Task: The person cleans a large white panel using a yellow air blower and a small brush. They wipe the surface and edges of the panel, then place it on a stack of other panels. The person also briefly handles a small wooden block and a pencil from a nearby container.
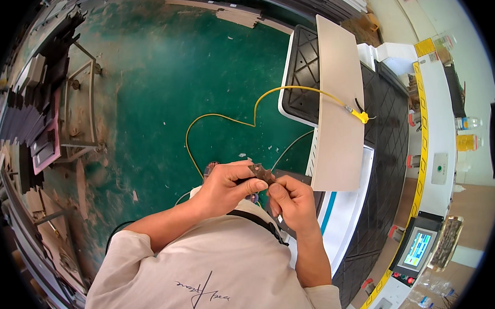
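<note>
A small dark, jagged piece [263, 174] is held up in front of my body, its kind too small to make out. My left hand [227, 187] is closed round one side of it, with the thumb pressed along its lower edge. On the other side my right hand [294, 201] pinches its end between thumb and fingers. Beyond my right hand a long beige board [338, 107] rests on the machine bed. On that board lies a yellow air blow gun [360, 116], joined to a yellow hose [267, 94] that loops over the floor.
The machine's black gridded bed [387, 166] stretches along my right, with a control screen [418, 247] on its white frame. Racks of stacked dark boards [36, 123] stand at the left. Behind lies the green floor [152, 87], dusty, with scraps. Bottles [468, 142] stand past the machine.
</note>
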The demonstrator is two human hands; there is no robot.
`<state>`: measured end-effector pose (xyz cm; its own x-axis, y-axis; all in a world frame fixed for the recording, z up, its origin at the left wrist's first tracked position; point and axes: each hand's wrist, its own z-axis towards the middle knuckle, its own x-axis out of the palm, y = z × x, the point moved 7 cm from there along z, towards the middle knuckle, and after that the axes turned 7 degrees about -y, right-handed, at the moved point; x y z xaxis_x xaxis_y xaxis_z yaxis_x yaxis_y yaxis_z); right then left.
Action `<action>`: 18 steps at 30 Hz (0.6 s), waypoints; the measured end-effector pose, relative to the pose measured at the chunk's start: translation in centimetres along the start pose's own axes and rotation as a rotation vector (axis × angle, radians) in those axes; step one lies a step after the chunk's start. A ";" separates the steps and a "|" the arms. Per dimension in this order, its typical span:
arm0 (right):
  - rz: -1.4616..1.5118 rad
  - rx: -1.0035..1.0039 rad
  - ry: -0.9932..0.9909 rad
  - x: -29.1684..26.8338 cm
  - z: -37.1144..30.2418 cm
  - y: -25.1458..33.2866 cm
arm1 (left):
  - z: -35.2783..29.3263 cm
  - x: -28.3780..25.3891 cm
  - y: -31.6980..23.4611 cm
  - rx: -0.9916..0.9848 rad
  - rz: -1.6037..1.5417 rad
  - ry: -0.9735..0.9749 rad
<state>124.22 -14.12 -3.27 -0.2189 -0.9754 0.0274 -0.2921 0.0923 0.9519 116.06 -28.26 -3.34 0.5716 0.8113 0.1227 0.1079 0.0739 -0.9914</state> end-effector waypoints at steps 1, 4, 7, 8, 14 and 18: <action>0.007 -0.001 -0.005 0.2 0.1 0.0 | 0.0 -0.2 -0.1 0.006 -0.004 -0.009; 0.013 -0.011 -0.027 0.7 0.3 0.2 | 0.0 -1.0 0.9 -0.028 0.028 -0.020; 0.012 -0.061 -0.042 0.7 0.4 0.2 | 0.0 -1.0 1.0 -0.047 0.043 0.007; 0.012 -0.084 -0.045 0.6 0.3 0.2 | 0.1 -0.9 0.8 -0.053 0.049 0.017; 0.073 0.103 0.099 0.2 0.3 -1.2 | -0.3 0.4 0.2 0.035 -0.005 0.089; 0.091 0.099 0.079 0.0 -0.2 -1.5 | -0.8 0.7 0.0 0.053 0.056 0.111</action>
<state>124.83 -14.31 -4.60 -0.1762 -0.9744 0.1398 -0.3657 0.1966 0.9097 117.06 -28.17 -3.23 0.6625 0.7459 0.0686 0.0319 0.0634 -0.9975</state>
